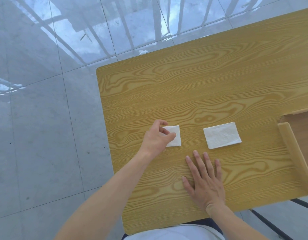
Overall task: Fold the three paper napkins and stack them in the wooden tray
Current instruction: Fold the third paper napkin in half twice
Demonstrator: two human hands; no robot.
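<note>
On the far left is the grey tiled floor [37, 118], shiny with light on it. Then comes the left hand [155, 137], reaching out over the wooden table [184, 84]. Its fingers [162, 129] are curled, and the thumb and first finger seem to pinch the near left part of a small white folded napkin [174, 135]. The hand covers that side of it, so I cannot tell how tight the pinch is. The rest of the napkin sticks out past the fingertips, flat on the table. I think the hand holds it this way so it can lift it or fold it one more time. Next comes the right hand [204, 179]. Its fingers [206, 161] are straight and spread wide, lying flat on the table and holding nothing. I think it rests there to keep the person steady while the other hand works. Just past those fingertips, not touching them, lies a second folded napkin [221, 135], a bit bigger and wrinkly on top. It looks folded and ready to go. Far to the right of both hands is the wooden tray [293, 148], cut off by the edge of the picture. The part I can see has no napkin in it. I can only find two napkins here; a third one is not in view.
</note>
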